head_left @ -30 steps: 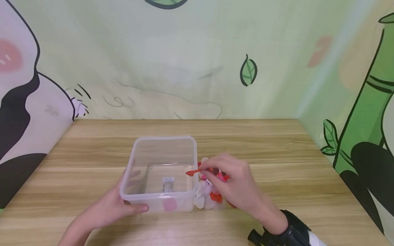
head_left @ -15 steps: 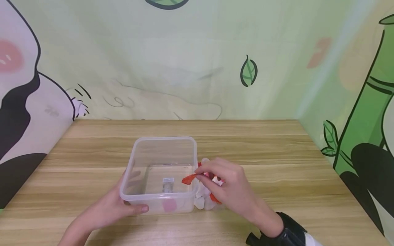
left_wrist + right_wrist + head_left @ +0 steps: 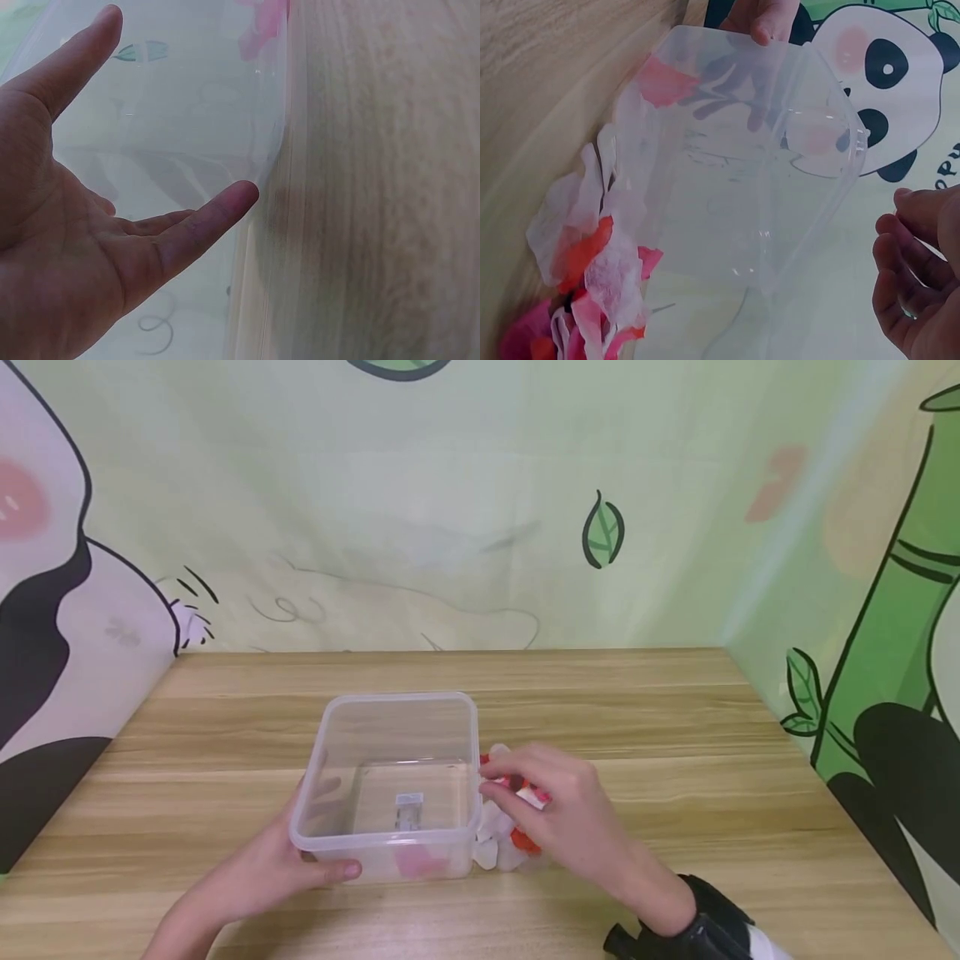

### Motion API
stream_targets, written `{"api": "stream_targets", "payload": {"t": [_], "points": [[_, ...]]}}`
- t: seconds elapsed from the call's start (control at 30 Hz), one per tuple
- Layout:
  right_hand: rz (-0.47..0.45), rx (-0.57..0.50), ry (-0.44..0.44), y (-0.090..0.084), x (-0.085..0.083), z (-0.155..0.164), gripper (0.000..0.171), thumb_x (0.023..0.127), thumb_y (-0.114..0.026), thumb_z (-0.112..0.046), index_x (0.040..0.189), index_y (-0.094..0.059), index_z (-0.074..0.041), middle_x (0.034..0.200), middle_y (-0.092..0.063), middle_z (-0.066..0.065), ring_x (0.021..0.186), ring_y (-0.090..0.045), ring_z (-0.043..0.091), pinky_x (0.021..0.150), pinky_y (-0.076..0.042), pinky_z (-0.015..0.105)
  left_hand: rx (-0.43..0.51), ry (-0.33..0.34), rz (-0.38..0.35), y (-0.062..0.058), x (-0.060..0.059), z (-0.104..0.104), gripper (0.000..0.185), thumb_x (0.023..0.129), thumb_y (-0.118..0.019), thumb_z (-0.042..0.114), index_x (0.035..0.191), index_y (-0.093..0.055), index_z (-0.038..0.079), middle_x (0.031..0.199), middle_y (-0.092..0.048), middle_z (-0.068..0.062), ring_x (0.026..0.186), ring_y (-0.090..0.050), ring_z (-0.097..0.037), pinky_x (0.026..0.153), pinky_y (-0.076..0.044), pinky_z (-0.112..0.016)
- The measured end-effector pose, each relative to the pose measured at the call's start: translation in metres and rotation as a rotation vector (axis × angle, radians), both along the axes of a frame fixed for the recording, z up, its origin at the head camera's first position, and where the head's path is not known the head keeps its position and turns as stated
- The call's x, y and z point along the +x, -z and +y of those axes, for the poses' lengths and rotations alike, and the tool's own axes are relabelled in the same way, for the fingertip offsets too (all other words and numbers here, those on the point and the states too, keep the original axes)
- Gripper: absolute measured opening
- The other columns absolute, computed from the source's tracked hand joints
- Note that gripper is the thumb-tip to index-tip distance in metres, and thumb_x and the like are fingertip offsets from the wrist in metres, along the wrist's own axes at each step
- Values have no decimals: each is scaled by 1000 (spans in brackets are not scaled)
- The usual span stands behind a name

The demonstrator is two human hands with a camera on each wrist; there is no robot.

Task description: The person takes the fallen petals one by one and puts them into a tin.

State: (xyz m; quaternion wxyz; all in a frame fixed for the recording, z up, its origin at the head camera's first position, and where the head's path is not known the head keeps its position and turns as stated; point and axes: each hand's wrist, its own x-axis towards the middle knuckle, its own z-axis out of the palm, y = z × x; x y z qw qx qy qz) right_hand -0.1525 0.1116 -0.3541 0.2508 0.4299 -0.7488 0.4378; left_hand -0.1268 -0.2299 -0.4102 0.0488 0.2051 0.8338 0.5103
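In the head view a clear plastic box (image 3: pixel 459 727) with a whitish rim stands on the table. My left hand (image 3: pixel 277 856) grips its near left corner, thumb along the front wall and the other fingers on the left side. A pink-red petal-like piece (image 3: pixel 667 81) shows through the low wall in the right wrist view. My right hand (image 3: pixel 562 802) hovers at the box's right rim, with thumb and index finger slightly apart and nothing visible between them. Under it, against the box's right side, lies a pile of white, pink and red petal-like pieces (image 3: pixel 615 277), partly hidden by the hand.
The wood-grain table (image 3: pixel 637 710) runs back to a green cartoon backdrop (image 3: pixel 465 510). A black strap (image 3: pixel 701 914) with a device sits on my right wrist. A pale label (image 3: pixel 409 810) shows through the box's floor.
My right hand has let go of the red petal-like piece it held over the box's right rim. The pink patch low at the box's front looks larger. My left hand stays put.
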Motion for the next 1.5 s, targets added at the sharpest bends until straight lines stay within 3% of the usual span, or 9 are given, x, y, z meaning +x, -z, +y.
{"api": "stream_targets", "payload": {"t": [0.3, 0.6, 0.87, 1.13, 1.33, 1.5], "points": [[-117, 172, 168, -5, -2, 18, 30, 82, -88, -8, 109, -76, -6, 97, -75, -1, 71, -62, 7, 63, -53, 21, -1, 14, 1, 0, -3, -2, 130, 80, -91, 22, 165, 7, 34, 154, -29, -35, 127, -49, -51, 89, -51, -31], [-228, 392, 292, -1, -6, 35, 15, 84, -86, -8, 91, -73, -13, 83, -67, -8, 72, -58, 7, 63, -53, 26, 0, 21, 13, 1, -3, -2, 129, 81, -91, 21, 166, 6, 32, 154, -31, -35, 127, -50, -50, 91, -51, -32], [-436, 626, 245, 1, -4, 42, 16, 88, -82, -14, 83, -67, -18, 69, -57, -16, 58, -49, 3, 55, -46, 25, 11, 26, -8, 1, -2, -2, 131, 81, -90, 19, 165, 9, 33, 155, -27, -36, 126, -50, -50, 90, -51, -30], [-406, 771, 167, 11, -5, 42, 19, 85, -79, -5, 78, -64, -16, 67, -52, -11, 58, -45, 7, 55, -43, 25, -11, 23, 8, 0, -2, -1, 130, 82, -90, 23, 165, 10, 33, 155, -30, -35, 127, -50, -50, 89, -51, -31], [-448, 867, 151, 12, -1, 45, 31, 82, -82, -4, 71, -57, -18, 61, -44, -9, 58, -41, 9, 54, -37, 25, -14, 16, -5, -1, -1, -1, 130, 82, -90, 24, 165, 10, 34, 155, -28, -35, 127, -50, -51, 89, -51, -31], [-504, 933, 160, 12, 3, 49, 32, 78, -84, 0, 73, -57, -17, 63, -46, -8, 60, -43, 11, 56, -38, 27, -24, 10, -14, -1, -1, -2, 130, 82, -90, 24, 165, 9, 34, 156, -27, -34, 127, -50, -51, 89, -51, -31]]}}
